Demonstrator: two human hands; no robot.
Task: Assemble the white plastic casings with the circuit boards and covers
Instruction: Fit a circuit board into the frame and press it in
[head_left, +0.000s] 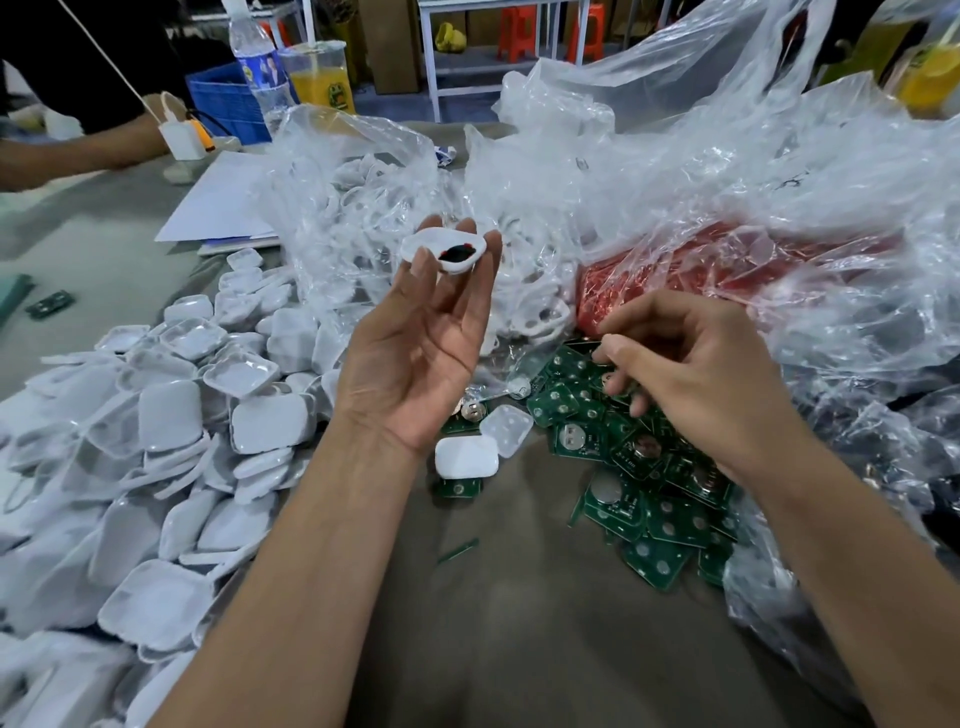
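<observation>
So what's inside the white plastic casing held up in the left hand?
The white plastic casing, pinched by the left hand, holds a small black part with red tips. A fingertip hides the casing's near-left edge.

Table (519, 649): casing heap (156, 441) from 7 to 10 o'clock; board pile (639, 467) at 3 to 4 o'clock, just right of centre, with one casing (466, 456) lying on a board at its left edge. Bags (675, 182) behind, 11 to 2 o'clock; papers (223, 202) at 10 o'clock behind the heap, bottle (258, 67) and cup (322, 78) beyond them at 11. Left hand (415, 353) at centre, raised, a shell (447, 250) on its fingertips; right hand (691, 374) at 3 o'clock, on the board pile.
</observation>
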